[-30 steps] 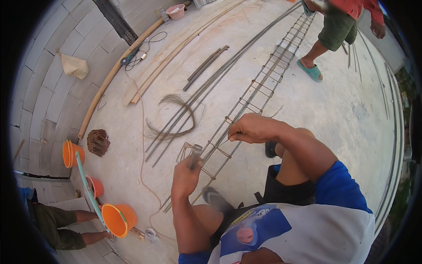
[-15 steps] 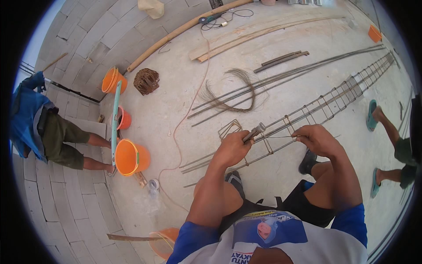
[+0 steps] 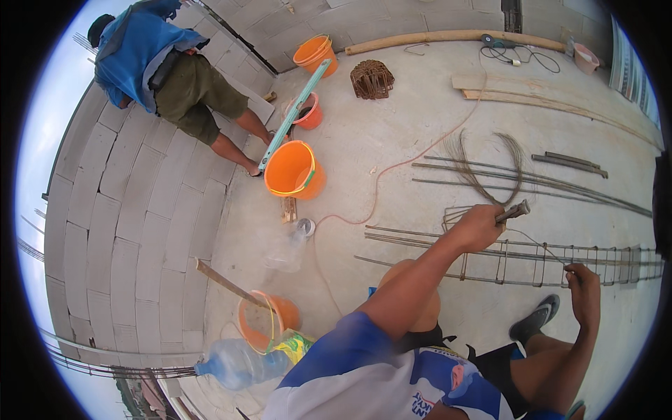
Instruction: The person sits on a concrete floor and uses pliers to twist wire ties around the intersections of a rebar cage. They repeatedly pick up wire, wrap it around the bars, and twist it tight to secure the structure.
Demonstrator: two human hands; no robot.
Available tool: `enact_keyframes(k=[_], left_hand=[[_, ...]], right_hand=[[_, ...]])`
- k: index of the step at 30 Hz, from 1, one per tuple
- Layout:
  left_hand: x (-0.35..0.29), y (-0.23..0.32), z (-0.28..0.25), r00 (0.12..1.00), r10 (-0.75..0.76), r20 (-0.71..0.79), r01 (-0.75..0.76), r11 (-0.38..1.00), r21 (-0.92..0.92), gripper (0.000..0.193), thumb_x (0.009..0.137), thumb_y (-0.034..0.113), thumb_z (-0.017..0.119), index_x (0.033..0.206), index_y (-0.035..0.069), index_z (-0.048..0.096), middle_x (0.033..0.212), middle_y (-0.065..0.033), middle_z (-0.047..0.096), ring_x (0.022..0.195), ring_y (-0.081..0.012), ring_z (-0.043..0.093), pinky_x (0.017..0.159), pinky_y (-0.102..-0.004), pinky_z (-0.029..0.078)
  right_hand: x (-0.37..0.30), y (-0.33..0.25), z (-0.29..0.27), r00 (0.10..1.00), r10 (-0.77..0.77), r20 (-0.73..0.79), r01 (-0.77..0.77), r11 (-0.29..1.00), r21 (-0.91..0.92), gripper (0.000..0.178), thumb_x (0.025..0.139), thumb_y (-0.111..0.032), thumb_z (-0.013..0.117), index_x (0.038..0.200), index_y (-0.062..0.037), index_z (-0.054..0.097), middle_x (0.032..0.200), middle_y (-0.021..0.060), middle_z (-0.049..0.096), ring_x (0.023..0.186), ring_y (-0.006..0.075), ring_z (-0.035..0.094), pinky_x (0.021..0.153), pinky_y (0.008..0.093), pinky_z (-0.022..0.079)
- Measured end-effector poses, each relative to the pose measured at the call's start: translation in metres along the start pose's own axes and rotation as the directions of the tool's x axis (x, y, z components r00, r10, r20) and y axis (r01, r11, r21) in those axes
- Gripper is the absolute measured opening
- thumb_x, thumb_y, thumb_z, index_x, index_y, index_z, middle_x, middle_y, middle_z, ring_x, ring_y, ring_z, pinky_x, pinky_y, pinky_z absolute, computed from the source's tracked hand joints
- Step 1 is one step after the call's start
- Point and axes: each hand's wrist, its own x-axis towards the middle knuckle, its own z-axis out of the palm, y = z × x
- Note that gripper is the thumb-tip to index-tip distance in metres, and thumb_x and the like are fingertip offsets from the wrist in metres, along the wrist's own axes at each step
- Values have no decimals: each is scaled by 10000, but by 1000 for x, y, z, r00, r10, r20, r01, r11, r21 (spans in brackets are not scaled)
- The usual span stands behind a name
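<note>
While we are looking down from the head camera, we are finding both bare hands busy at a rebar cage (image 3: 518, 282), which is lying on the concrete floor (image 3: 413, 203) at the right of the scene and running left to right. The left hand (image 3: 479, 227) is grasping a metal tool (image 3: 514, 211), its fingers curling round the handle, above the cage's far side. The right hand (image 3: 584, 288) is pinching a thin wire (image 3: 539, 243) at its fingertips, over the cage's near bar. The wire is spanning the space between the hands; we are unable to tell whether the left fingers are also gripping its end. Just left of the left hand, a bent stirrup (image 3: 451, 218) is showing, partly hidden. Farther off, a loop of loose wire (image 3: 516, 164) is lying across long loose bars (image 3: 595, 194). Well to the left, an orange bucket (image 3: 316, 189) is standing just beside a long teal bar (image 3: 294, 115). At far left we are noting a co-worker (image 3: 140, 59) in a blue top, who is standing by the block wall (image 3: 126, 231).
</note>
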Motion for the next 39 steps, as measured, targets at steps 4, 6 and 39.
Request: enact_keyframes(k=[4,6,39], left_hand=[[4,-9,-7,996,40,-76,-37,999,36,236,867,195,587,960,-20,611,837,-211,630,814,-350,604,760,-423,459],[6,-16,-9,992,71,-100,-69,997,31,236,862,192,585,954,-25,605,820,-208,620,790,-343,594,749,-419,457],[22,-24,-9,898,-262,-353,-224,418,-881,259,929,253,621,1030,17,582,923,-56,641,740,-120,552,661,-285,470]], right_hand=[[2,3,-5,998,-53,-20,52,998,-22,159,881,-55,551,971,35,646,729,160,592,661,257,563,662,378,449],[4,8,-5,998,-54,-26,53,998,-24,161,880,-57,547,966,34,648,737,164,596,664,260,564,663,377,451],[-1,-29,42,978,-135,156,112,983,145,182,883,-41,556,1047,22,602,752,163,617,658,227,577,647,347,455]])
